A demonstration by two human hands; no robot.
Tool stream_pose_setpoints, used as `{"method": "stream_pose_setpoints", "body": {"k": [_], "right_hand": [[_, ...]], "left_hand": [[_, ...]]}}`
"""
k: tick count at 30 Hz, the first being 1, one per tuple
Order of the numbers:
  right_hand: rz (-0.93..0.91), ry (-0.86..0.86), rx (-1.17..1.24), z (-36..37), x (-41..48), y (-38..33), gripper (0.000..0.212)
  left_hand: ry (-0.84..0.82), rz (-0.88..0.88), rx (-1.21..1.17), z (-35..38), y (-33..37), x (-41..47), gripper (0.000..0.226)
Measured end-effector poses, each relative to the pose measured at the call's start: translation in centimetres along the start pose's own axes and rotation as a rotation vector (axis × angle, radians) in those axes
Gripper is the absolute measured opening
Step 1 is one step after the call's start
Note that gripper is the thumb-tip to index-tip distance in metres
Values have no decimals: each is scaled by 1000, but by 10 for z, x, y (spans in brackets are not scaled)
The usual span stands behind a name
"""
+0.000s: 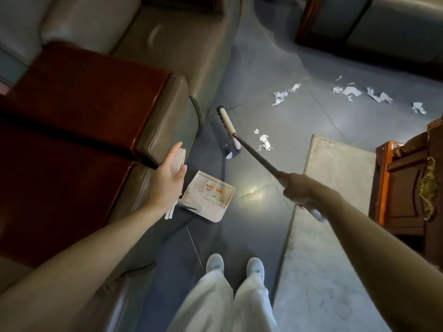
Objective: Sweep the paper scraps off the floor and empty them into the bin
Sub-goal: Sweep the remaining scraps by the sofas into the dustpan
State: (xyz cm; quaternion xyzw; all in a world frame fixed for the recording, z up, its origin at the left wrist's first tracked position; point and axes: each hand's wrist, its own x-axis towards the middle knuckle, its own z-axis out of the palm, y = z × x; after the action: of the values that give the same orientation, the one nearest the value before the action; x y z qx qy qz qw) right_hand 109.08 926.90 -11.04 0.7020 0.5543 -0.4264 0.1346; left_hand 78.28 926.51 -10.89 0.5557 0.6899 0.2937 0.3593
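The floor point(275, 121) carries the paper scraps point(265, 141) ahead and to the right of the broom point(258, 155). Its handle runs diagonally back to our right hand point(299, 188), which is curled around it. Our left hand point(167, 178) holds the dustpan point(211, 197) handle between thumb and fingers.

Home lounge: sofas point(153, 44), rug point(330, 212).

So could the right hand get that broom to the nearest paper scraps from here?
Probably yes: the right hand grips the broom handle, and the broom head sits on the floor just beside the nearest paper scraps, with nothing between them.
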Motion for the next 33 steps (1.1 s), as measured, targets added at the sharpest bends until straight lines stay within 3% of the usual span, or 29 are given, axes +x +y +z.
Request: {"method": "stream_pose_setpoints", "body": {"k": [3,8,11,15,20,27,33], "right_hand": [[18,-15,28,15,30,-8,62],[17,-209,55,28,20,6,72],[30,-319,19,6,-7,31,71],[78,-329,96,-42,-44,67,77],[85,-252,249,-81,-53,82,69],[103,4,372,-115,18,95,56],[193,76,219,-160,62,122,55]], "left_hand": [[-2,12,36,6,5,27,52],[-20,9,25,8,10,61,51],[-33,30,24,8,12,70,51],[-66,26,21,9,20,80,50],[-74,64,30,27,36,97,50],[-131,118,58,79,89,166,51],[-238,141,165,127,136,227,52]]}}
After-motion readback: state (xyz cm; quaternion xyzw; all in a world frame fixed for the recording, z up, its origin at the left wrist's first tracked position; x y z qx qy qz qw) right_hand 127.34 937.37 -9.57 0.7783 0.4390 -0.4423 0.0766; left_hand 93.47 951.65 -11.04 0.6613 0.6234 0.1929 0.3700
